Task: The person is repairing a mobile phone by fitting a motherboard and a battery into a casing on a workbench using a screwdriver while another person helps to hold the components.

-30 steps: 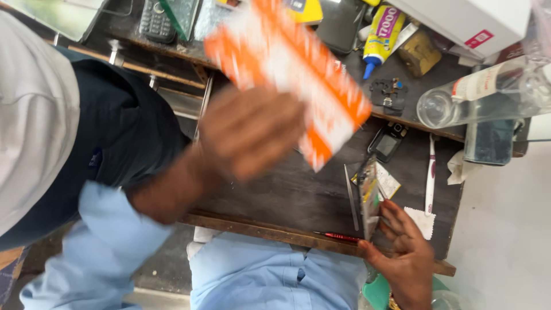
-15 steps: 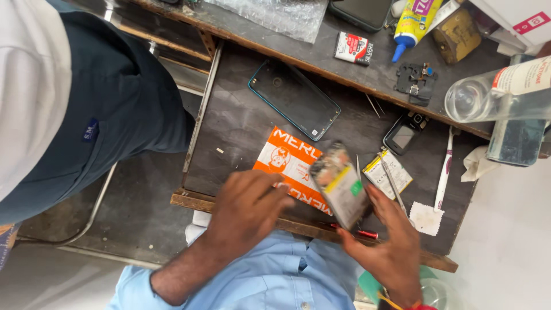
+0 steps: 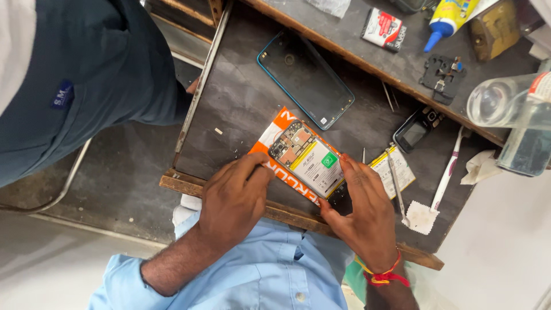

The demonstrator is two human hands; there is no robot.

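An opened phone (image 3: 305, 158) with its circuit board and white battery showing lies on an orange and white packet (image 3: 275, 138) on the dark worktop (image 3: 241, 97). My left hand (image 3: 232, 198) rests on the packet's near edge, fingertips at the phone's left side. My right hand (image 3: 364, 209) grips the phone's right lower edge with fingers and thumb. A red and yellow thread band circles my right wrist.
A blue-rimmed phone back cover (image 3: 304, 79) lies further back. A second battery (image 3: 396, 166), tweezers (image 3: 397, 186), a white toothbrush (image 3: 447, 169), a small black phone (image 3: 418, 127), a glue bottle (image 3: 445, 20) and a clear bottle (image 3: 511, 103) sit to the right. Another person in dark clothing (image 3: 86, 86) stands at the left.
The packet came down from in front of the camera onto the worktop. The phone, held tilted over it half a second ago, now lies flat on it with both hands at its edges.
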